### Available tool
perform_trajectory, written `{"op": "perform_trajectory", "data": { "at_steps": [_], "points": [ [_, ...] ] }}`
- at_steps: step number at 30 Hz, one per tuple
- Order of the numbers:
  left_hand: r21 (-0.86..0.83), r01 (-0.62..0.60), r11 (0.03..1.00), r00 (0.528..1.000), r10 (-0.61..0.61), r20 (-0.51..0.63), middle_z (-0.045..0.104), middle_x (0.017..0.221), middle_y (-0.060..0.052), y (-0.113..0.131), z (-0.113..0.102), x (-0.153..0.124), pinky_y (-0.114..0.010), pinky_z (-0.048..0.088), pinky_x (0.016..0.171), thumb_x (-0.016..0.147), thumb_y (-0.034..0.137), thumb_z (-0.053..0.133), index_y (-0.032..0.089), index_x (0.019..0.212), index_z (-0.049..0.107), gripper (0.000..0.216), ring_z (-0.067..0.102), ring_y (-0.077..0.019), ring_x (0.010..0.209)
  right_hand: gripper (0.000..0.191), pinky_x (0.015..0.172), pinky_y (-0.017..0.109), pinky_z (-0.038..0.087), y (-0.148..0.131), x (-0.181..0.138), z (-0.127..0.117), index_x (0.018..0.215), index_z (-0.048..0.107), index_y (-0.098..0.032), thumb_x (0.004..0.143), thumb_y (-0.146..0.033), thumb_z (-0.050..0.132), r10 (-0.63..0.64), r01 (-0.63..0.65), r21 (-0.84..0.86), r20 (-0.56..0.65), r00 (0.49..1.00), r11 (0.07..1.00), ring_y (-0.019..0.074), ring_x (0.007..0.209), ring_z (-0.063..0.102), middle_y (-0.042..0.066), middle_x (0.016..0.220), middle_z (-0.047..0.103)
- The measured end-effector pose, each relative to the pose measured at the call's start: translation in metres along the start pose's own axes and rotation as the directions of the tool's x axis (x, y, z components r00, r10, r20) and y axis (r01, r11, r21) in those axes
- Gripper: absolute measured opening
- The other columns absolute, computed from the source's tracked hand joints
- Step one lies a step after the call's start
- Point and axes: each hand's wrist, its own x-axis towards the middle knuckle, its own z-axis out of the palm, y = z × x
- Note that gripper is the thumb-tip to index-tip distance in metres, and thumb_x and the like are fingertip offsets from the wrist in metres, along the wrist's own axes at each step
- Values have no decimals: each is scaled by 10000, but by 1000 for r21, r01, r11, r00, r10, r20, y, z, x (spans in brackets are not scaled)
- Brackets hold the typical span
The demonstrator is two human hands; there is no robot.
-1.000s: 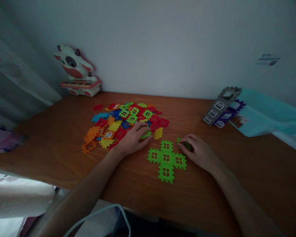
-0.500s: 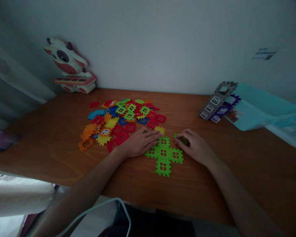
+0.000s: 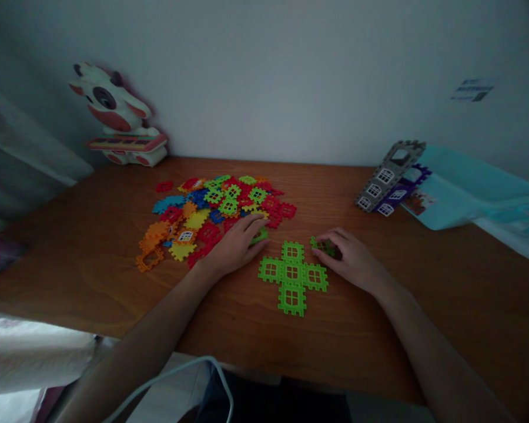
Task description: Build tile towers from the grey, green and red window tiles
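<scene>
Five green window tiles lie joined flat in a cross on the table. My right hand is just to their upper right, its thumb and fingers closed about a loose green tile, partly hidden by the fingers. To the left of the cross, my left hand reaches over the near right edge of a pile of interlocking plastic tiles. Its fingers are stretched out, thumb apart. Another green tile shows between that thumb and the fingers; whether it is gripped is unclear. A yellow tile sits by the fingertips.
A cow-shaped toy keyboard stands at the back left. At the back right, grey joined tiles and purple ones lean against a turquoise bin. A pale cable hangs in front of the table edge.
My left hand has moved left, away from the cross and toward the pile. The yellow tile beside the top of the cross is gone from there. My right hand has hardly moved.
</scene>
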Motion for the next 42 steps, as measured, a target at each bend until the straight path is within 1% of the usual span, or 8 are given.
{"op": "perform_trajectory", "data": {
  "at_steps": [3, 7, 13, 18, 22, 26, 33, 42],
  "points": [
    [-158, -59, 986, 998, 64, 27, 558, 1376, -132, 9, -1, 1, -424, 499, 1098, 999, 376, 568, 212, 1373, 499, 414, 566, -231, 1296, 246, 728, 374, 568, 4, -1, -1, 1091, 666, -245, 939, -430, 608, 32, -32, 28, -11, 999, 999, 207, 807, 650, 78, 1031, 649],
    [-280, -116, 953, 975, 163, 152, 599, 1343, -120, 14, 3, 0, -413, 523, 1072, 1007, 366, 554, 219, 1285, 600, 318, 603, -220, 1257, 227, 695, 368, 579, 6, -1, -3, 1027, 701, -238, 940, -424, 604, 25, -25, 62, -3, 1000, 998, 179, 737, 643, 83, 1054, 642],
    [-162, -154, 975, 961, 186, 205, 597, 1364, -120, 12, -4, 1, -474, 480, 1096, 1026, 321, 506, 253, 1269, 684, 308, 545, -262, 1314, 156, 792, 386, 586, 6, -2, -4, 939, 736, -254, 941, -354, 615, -43, 40, 110, 30, 999, 993, 204, 874, 667, 76, 1037, 628],
    [-119, -122, 985, 971, 144, 192, 628, 1329, -118, 8, -3, 2, -446, 491, 1068, 1029, 351, 510, 229, 1304, 650, 333, 593, -243, 1239, 178, 836, 403, 581, 2, -3, -6, 980, 724, -258, 920, -409, 651, -26, 20, 103, 61, 998, 995, 234, 981, 676, 90, 1170, 640],
    [-150, -91, 984, 980, 115, 164, 646, 1330, -115, 4, 4, 0, -448, 494, 1070, 1005, 409, 555, 220, 1313, 627, 369, 601, -239, 1243, 246, 745, 365, 580, 2, -3, -8, 1078, 695, -262, 907, -437, 668, -11, -1, 115, 101, 995, 993, 204, 848, 679, 73, 1130, 680],
    [-187, -77, 979, 984, 104, 143, 666, 1317, -108, 3, 6, -1, -458, 495, 1075, 990, 414, 585, 223, 1333, 599, 393, 603, -233, 1259, 309, 720, 364, 568, 2, -3, -11, 1107, 670, -257, 866, -444, 717, 44, -49, 86, 60, 997, 995, 206, 794, 661, 66, 1031, 696],
    [-249, -130, 960, 974, 170, 149, 618, 1401, -105, 8, 5, 1, -447, 490, 1104, 1023, 337, 531, 233, 1361, 582, 357, 572, -213, 1315, 280, 969, 440, 528, -7, -3, -16, 1088, 694, -281, 863, -444, 736, -112, 100, 149, 73, 991, 984, 257, 1079, 645, 66, 1119, 687],
    [-182, -201, 963, 944, 240, 226, 623, 1372, -111, 8, 3, 1, -469, 483, 1103, 1026, 363, 517, 240, 1310, 665, 343, 553, -250, 1313, 122, 974, 415, 539, -8, -2, -8, 984, 763, -299, 910, -377, 704, -164, 135, 207, 130, 978, 969, 220, 1088, 674, 44, 1204, 690]
  ]
}}
